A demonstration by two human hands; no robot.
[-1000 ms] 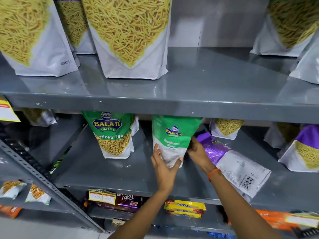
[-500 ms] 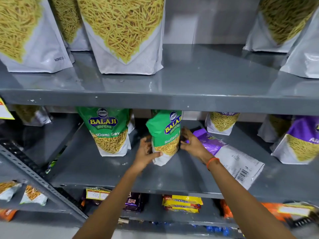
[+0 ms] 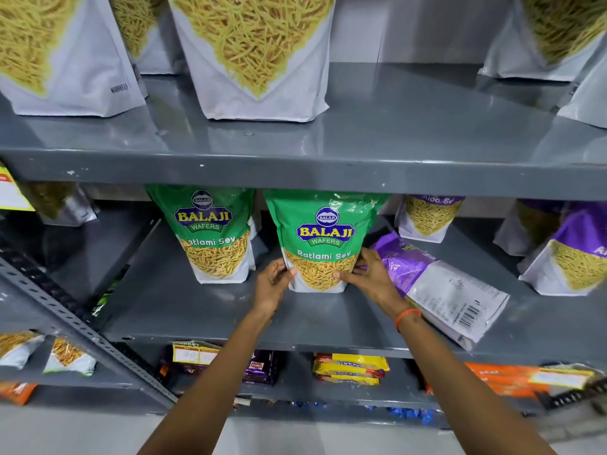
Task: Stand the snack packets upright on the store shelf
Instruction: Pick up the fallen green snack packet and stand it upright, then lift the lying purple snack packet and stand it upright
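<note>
A green Ratlami Sev packet (image 3: 320, 238) stands upright on the grey middle shelf (image 3: 184, 310), its front facing me. My left hand (image 3: 272, 284) grips its lower left edge and my right hand (image 3: 368, 277) grips its lower right corner. A second green packet (image 3: 210, 231) stands upright just to the left, apart from my hands. Right of my right hand, a purple packet (image 3: 437, 284) lies flat on the shelf with its barcode end toward me.
Upright purple packets (image 3: 571, 257) stand at the right and a smaller one (image 3: 427, 218) at the back. Large white packets (image 3: 259, 57) line the upper shelf, whose front edge (image 3: 295, 172) overhangs the green packets. Bars and boxes (image 3: 348, 369) fill the lower shelf.
The green packet turned from edge-on to facing front and now stands upright on its base. Both hands slid down to its lower corners.
</note>
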